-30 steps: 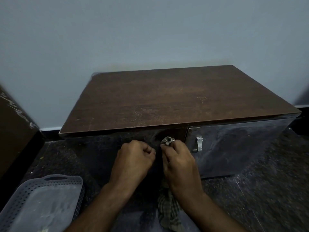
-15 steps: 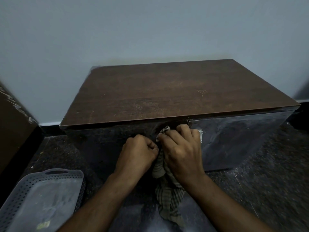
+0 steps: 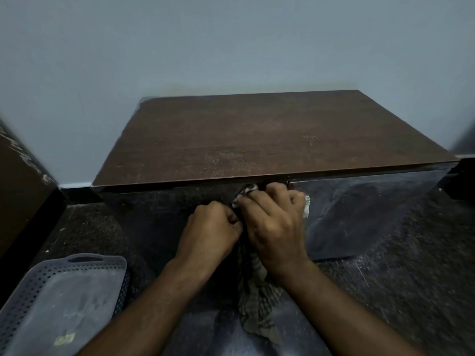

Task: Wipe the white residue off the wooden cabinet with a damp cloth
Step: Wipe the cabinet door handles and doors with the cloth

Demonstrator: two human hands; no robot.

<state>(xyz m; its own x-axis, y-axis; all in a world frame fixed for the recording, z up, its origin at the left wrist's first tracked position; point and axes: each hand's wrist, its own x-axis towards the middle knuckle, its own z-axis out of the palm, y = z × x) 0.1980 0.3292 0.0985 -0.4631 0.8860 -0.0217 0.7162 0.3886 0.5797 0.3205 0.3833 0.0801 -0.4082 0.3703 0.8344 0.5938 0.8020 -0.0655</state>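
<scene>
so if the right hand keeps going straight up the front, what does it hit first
Probably the overhanging front edge of the brown wooden cabinet top; the right hand, gripping the checked cloth, sits just below it, though depth is unclear.

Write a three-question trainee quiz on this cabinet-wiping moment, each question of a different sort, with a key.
1. True or false: the right hand holds the checked cloth against the cabinet front, just under the top edge.
2. Multiple choice: the perforated grey tray lies A) on the cabinet top, B) on the floor at lower left, C) under the right hand.
3. Fill in: the metal handle peeks out beside the ___ hand.

Key: 1 true; 2 B; 3 right. The left hand is curled next to the right one, knuckles toward the front panel; what it has in its grip, if anything, is hidden.
</scene>
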